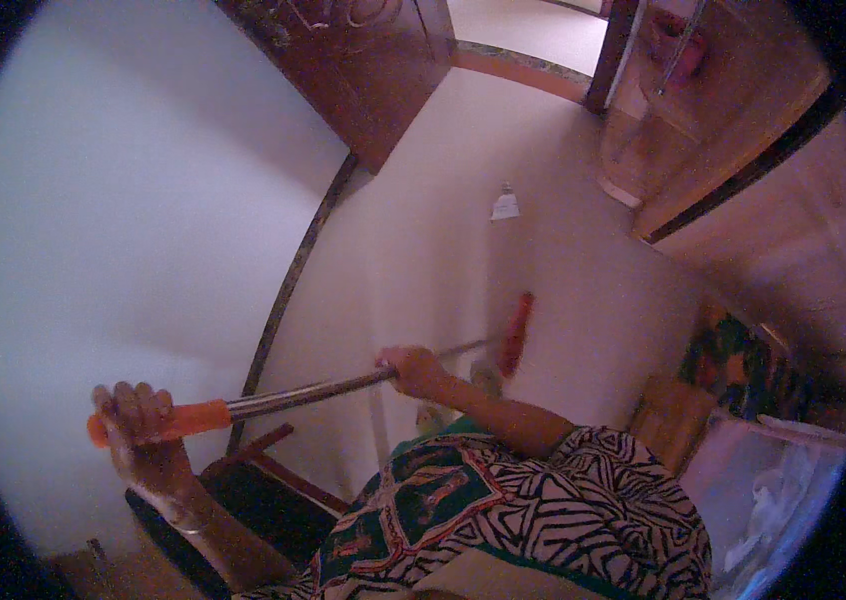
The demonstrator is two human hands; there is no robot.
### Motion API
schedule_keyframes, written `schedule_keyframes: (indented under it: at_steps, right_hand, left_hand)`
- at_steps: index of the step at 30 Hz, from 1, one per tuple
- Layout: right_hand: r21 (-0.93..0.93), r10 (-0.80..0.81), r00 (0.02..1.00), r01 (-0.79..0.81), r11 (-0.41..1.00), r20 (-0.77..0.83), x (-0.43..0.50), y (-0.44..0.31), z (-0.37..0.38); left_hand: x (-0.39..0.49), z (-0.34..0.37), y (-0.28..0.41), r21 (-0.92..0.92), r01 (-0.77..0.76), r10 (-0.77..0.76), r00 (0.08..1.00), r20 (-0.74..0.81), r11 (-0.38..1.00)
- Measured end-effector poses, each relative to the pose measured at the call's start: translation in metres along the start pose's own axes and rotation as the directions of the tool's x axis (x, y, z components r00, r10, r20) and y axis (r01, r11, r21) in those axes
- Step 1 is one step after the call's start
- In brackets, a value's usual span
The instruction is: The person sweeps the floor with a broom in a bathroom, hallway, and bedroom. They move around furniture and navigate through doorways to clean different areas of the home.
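Observation:
My left hand is closed around the orange grip at the upper end of a long metal pole. Farther along, my right hand holds the same pole near its middle. The pole slants away to the right, down towards the floor, and ends at a red head, which is blurred; whether it is a mop, wiper or brush cannot be told. Beyond the red head lies a small pale object on the floor.
A pale wall with a dark skirting strip runs along the left. A dark chair stands close by my left forearm. Ahead are a brown door and a doorway sill. Wooden furniture stands at the upper right, a cloth-covered surface at the lower right.

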State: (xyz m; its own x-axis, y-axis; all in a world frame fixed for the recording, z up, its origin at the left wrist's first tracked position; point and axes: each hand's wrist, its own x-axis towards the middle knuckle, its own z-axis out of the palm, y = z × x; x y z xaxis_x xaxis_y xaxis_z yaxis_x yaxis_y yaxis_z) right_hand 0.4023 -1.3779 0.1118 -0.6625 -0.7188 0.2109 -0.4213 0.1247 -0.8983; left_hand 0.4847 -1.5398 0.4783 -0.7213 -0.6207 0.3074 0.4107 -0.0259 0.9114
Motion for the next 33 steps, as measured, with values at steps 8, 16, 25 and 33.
schedule_keyframes:
  at_steps: [8, 16, 25, 33]
  right_hand:
    - [-0.071, -0.199, 0.961, 0.188, 0.980, -0.192, 0.112, 0.004, -0.020]
    - [0.315, -0.469, 0.832, 0.379, 0.870, 0.296, 0.084, -0.115, 0.074]
    - [0.718, -0.524, 0.576, -0.166, 0.676, 0.627, -0.015, -0.177, 0.189]
    - [0.568, -0.433, 0.632, -0.014, 0.823, 0.642, -0.033, -0.115, 0.233]
  left_hand:
    - [-0.040, -0.016, 0.007, 0.276, -0.229, 0.106, 0.911, 0.398, 0.933]
    - [-0.061, -0.101, 0.153, -0.244, -0.259, 0.290, 0.952, 0.101, 0.935]
    - [-0.055, -0.094, 0.149, -0.051, -0.034, 0.057, 0.816, 0.575, 0.998]
    - [-0.087, -0.106, 0.074, 0.167, 0.002, -0.106, 0.782, 0.614, 0.986]
